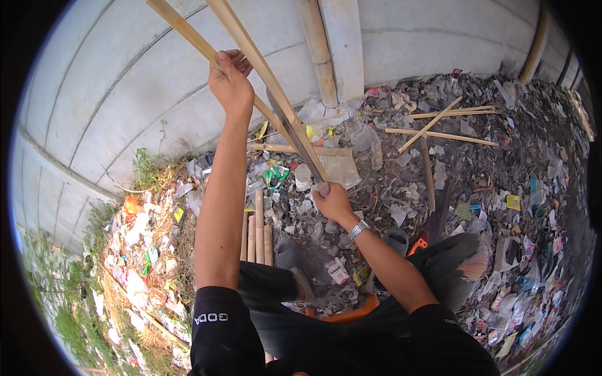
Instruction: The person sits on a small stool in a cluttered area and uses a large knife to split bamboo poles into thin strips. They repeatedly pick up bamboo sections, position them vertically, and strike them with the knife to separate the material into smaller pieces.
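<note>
**Bamboo pole being split, blade set between the halves**

The long pale bamboo pole (251,47), already parted into two strips at its upper end, slants up and to the left from in front of the seated person's knees, with the grey concrete wall (113,81) behind it. The left hand (231,81) is clenched around the left strip high up the pole, close to the wall. The right hand (330,199) is wrapped tight on the handle of a long dark knife blade (295,128), which lies in the cleft between the two strips, well below the left hand and further out from the wall. A silver metal wristwatch (358,229) sits on the right wrist.

To split cleanly, the blade should, in my judgement, stay on the pole's centre line — if it drifts to one side, one strip will likely thin out and snap. The left hand looks well placed above the edge, out of its path; it should stay there, holding the strip steady while the right hand works the knife.

Out from the wall, short cut bamboo pieces (257,232) lie by the left leg, and thin bamboo sticks (439,122) lie crossed on the littered ground (501,188) to the right — scraps of plastic and paper everywhere.
</note>
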Motion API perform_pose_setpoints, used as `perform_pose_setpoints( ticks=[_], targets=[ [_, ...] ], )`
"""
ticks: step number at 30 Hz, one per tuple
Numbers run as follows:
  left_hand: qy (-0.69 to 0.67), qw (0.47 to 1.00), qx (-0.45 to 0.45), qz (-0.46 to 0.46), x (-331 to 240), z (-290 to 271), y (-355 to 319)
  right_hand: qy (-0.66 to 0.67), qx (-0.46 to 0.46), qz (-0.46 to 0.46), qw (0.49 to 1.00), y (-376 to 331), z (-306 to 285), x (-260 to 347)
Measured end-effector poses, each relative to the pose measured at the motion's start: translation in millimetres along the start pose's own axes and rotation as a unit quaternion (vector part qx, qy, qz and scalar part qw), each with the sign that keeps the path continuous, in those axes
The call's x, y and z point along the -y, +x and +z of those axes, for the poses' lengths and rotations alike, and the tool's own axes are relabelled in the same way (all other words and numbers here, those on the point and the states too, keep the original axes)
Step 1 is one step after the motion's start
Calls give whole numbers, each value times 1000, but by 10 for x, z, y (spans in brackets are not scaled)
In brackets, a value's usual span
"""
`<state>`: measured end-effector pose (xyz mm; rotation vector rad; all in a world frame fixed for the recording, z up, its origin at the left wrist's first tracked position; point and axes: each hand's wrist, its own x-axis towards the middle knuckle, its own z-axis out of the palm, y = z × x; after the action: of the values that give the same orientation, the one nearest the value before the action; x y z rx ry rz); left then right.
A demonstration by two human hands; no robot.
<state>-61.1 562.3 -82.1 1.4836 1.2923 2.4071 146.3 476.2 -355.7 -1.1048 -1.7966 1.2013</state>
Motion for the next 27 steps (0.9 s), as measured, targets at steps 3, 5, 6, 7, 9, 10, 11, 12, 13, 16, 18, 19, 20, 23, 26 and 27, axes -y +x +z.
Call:
perform_pose_setpoints(
  ticks=[3,5,6,7,9,10,11,12,13,16,18,19,20,23,26,27],
  targets=[
    [-11,1000,-7,1,-68,2,-79,-118,-30,-39,992,-48,-87,295],
    [-14,1000,-14,10,-128,-49,-114,-152,-23,-34,988,-25,-122,385],
    [-17,1000,-18,12,-142,-58,-149,-185,-19,-30,982,-19,-133,372],
    [-14,1000,-8,12,-182,-14,-198,-195,-27,-23,980,-23,-119,228],
    [-6,1000,12,12,-240,47,-292,-213,-40,-10,976,1,-8,-258],
    [0,1000,1,15,-236,26,-320,-222,-27,12,975,-63,30,-547],
    [6,1000,-10,21,-243,11,-319,-230,-15,31,973,-173,44,-865],
    [13,999,-20,31,-260,-10,-298,-235,-5,48,971,-222,71,-1070],
    [2,1000,-6,29,-286,18,-303,-234,-6,11,972,-184,86,-1150],
    [-13,1000,9,12,-299,21,-421,5,95,117,989,-239,214,-1504],
    [-32,999,-16,21,-224,55,-219,303,191,323,876,-92,206,-1762],
    [-22,999,-24,15,-172,-46,-127,359,208,376,828,-33,221,-1725],
    [-15,999,-31,9,-117,-145,-60,267,171,354,880,-156,302,-1678],
    [33,999,-29,-14,-83,-426,-10,-43,114,227,966,-280,345,-1393],
    [36,998,-50,-19,-15,-504,-12,-199,124,150,960,-199,198,-1250],
    [42,997,-56,-22,12,-553,-34,-213,120,125,962,-176,167,-1154]
  ],
)
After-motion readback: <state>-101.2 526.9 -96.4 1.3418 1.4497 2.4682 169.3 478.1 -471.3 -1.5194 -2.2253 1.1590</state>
